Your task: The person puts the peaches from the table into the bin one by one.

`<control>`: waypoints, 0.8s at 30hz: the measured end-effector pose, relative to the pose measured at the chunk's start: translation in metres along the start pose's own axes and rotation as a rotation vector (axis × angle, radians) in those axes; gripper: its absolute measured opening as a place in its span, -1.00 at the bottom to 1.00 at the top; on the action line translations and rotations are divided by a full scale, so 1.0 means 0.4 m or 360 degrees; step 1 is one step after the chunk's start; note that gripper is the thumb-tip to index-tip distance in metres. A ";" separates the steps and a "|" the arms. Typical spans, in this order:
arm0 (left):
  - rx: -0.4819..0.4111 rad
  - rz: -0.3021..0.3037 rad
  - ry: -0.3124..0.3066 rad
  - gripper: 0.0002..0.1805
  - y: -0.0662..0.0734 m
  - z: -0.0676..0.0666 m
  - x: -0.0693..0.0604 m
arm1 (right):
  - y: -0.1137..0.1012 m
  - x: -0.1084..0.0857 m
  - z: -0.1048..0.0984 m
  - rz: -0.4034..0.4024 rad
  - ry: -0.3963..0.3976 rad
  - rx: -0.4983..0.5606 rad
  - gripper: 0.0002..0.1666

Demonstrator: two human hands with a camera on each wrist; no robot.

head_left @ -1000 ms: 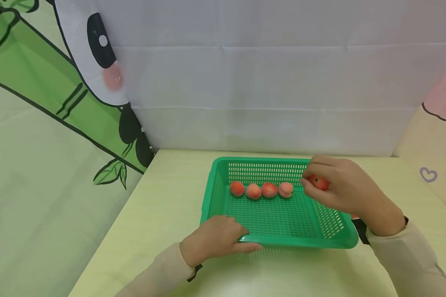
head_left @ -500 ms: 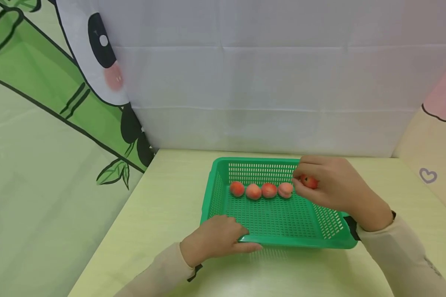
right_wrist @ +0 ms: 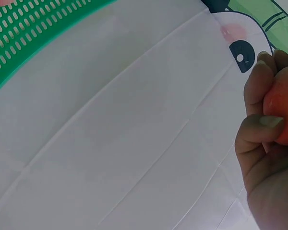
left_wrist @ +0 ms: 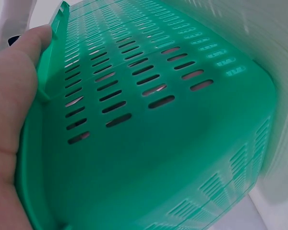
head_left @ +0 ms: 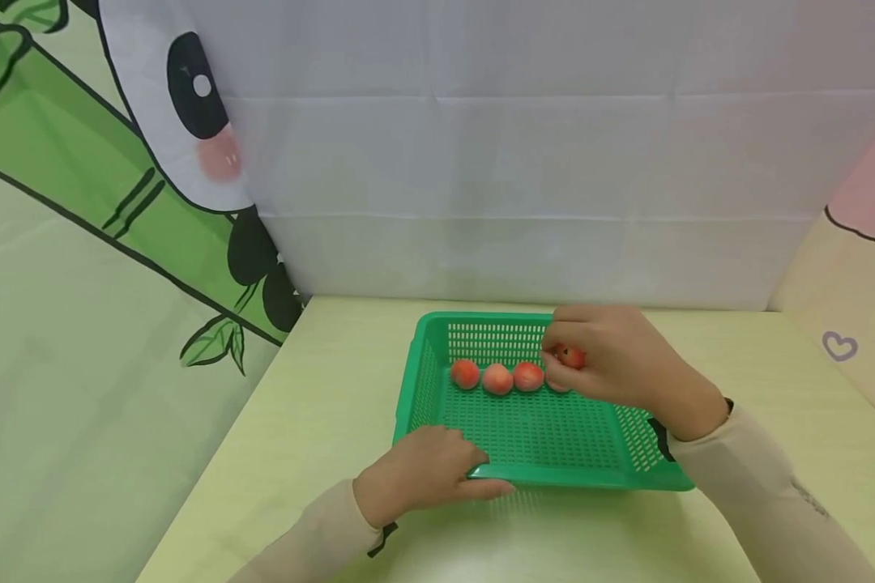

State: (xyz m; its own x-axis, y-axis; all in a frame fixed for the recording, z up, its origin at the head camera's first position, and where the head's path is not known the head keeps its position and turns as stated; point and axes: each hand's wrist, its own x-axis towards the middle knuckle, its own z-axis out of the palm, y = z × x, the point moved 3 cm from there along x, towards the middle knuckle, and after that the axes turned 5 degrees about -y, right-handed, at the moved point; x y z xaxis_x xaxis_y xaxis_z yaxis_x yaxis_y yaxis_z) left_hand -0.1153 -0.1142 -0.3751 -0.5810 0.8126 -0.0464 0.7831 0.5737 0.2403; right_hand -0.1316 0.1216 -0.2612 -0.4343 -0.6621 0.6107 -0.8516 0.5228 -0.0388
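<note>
- At far left, a painted bamboo stem (head_left: 80, 138) slants down beside a panda face (head_left: 182, 121), behind the pale counter (head_left: 321, 389).
- The left hand (head_left: 426, 468) grasps the near rim at its left end, fingers bent over the edge and thumb stretched along the outside.
- That rim belongs to the green basket (head_left: 591, 479), which sits on the counter with its long axis running side to side and a long edge toward the person.
- In its back part, four nearly round peaches (head_left: 497, 379) lie close together in a row parallel to that edge; the right-hand one is partly hidden.
- Over that end of the row is the held peach (head_left: 574, 357), also roundish, its dark spot facing the person; I can't tell whether it touches the one below.
- The right hand (head_left: 612, 356) arches in from the right, fingers and thumb curled snugly round this peach.
- At far right, a purple heart (head_left: 840, 346) marks the cream cloth (head_left: 860, 300).
</note>
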 end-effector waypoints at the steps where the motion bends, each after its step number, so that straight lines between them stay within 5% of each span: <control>1: 0.0009 0.0003 0.0004 -0.29 -0.001 0.001 0.000 | 0.000 0.002 0.004 -0.0005 -0.0004 0.0001 -0.70; 24: 0.0007 -0.0010 -0.0009 -0.28 -0.003 0.006 0.003 | -0.005 0.028 0.045 0.0017 -0.0119 0.0004 -0.72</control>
State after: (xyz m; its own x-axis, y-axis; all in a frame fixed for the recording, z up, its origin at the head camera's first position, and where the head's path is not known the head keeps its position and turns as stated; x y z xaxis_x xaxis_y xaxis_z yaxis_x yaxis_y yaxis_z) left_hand -0.1164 -0.1135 -0.3776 -0.5847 0.8095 -0.0536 0.7803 0.5793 0.2356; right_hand -0.1400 0.1033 -0.2685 -0.4640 -0.6950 0.5493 -0.8476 0.5286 -0.0471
